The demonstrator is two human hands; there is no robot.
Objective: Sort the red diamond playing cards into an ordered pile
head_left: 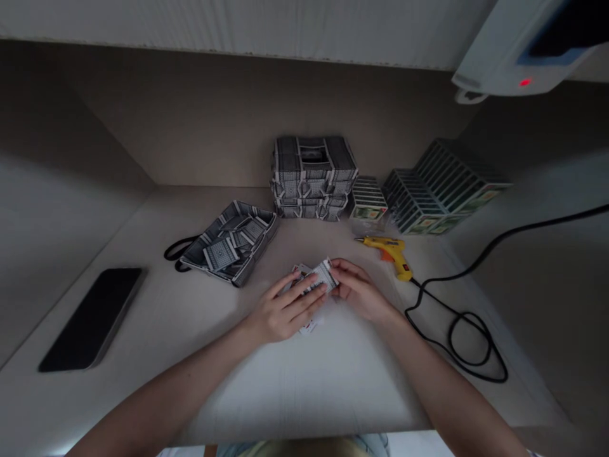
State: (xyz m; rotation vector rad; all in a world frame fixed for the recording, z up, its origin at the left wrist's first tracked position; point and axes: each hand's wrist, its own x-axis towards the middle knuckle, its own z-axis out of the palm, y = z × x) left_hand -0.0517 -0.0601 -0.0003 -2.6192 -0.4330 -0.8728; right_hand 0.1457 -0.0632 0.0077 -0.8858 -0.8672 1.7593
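Head view: L hand [280, 316] is spreading over cards [325, 273], R hand [361, 295] is pinching their edge, over bench [295, 400]. Looks part-done: more pieces [221, 254] are lying in tray [244, 273]; can't tell qty. left.

At the left of the worktop [295, 387] lies a phone [90, 319]. Farther and to its right sits a tray [244, 273] with folded pieces [222, 254] inside; a strap [179, 246] lies at its left end. Stacked boxes [328, 187] stand at the far middle, with packs [419, 200] to their right. Nearer than the packs lies a glue gun [391, 251], its cord [476, 362] looping at the near right. Between tray and glue gun, slightly nearer, are cards [324, 274].
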